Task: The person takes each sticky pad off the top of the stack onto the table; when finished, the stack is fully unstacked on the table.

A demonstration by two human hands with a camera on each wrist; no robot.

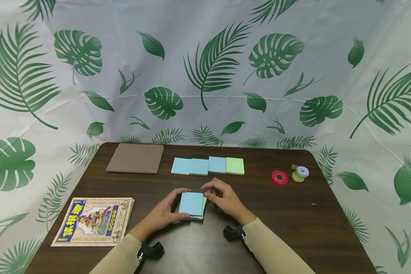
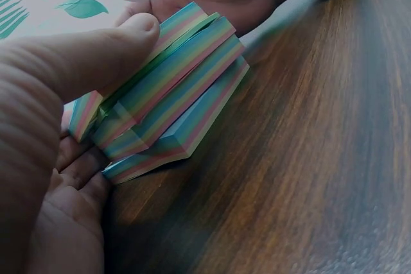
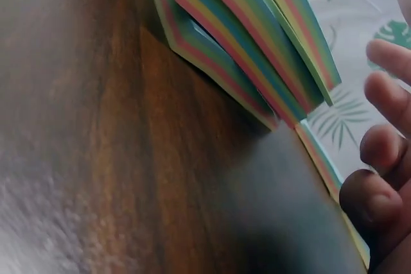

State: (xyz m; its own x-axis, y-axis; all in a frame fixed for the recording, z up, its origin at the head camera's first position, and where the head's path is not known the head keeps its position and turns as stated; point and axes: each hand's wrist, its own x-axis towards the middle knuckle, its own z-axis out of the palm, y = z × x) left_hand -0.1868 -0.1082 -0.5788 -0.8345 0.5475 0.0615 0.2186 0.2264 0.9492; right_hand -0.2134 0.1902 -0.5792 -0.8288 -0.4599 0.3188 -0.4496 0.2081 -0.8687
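Note:
A stack of sticky note pads (image 1: 191, 204), blue on top with a green one showing at its right side, stands close over the table in front of me. My left hand (image 1: 169, 208) grips it from the left, thumb along the near edge. In the left wrist view the striped sides of the pads (image 2: 176, 75) fan unevenly, the lowest one tilted against the table. My right hand (image 1: 226, 198) hovers at the stack's right edge with loosely bent fingers. Seen from the right wrist, its fingertips (image 3: 379, 149) are apart from the striped pads (image 3: 257, 36).
Several blue and green pads (image 1: 199, 166) lie in a row behind the hands. A brown board (image 1: 136, 158) is at the back left, a comic booklet (image 1: 93, 220) at the left. A red ring-shaped roll (image 1: 279, 177) and a small green-and-white spool (image 1: 299, 174) are at the right.

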